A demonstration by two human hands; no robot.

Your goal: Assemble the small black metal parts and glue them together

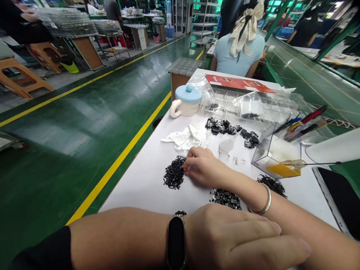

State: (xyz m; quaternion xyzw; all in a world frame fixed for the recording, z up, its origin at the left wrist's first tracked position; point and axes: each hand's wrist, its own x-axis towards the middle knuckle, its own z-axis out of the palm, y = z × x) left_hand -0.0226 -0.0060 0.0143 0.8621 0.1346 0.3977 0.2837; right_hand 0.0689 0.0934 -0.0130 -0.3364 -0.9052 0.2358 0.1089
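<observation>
My right hand (205, 167), with a silver bangle (267, 198) on its wrist, reaches across to the left. Its fingers are bent together at the right edge of a pile of small curved black parts (173, 173); whatever is between the fingertips is hidden. Close to the camera, my left hand (239, 238) crosses over my right forearm with its fingers stretched to the right, its palm out of sight. A black fitness band (176, 242) is on the left wrist. Partly behind the left hand lies a second pile of shiny black parts (225, 198).
A white cloth (187, 138), a lidded mug (188, 100), black parts (221, 126) and clear trays (225, 98) lie farther back. To the right stand a clear pen box (277, 157) and a dark phone (339, 198). A person in light blue (238, 56) sits beyond the table.
</observation>
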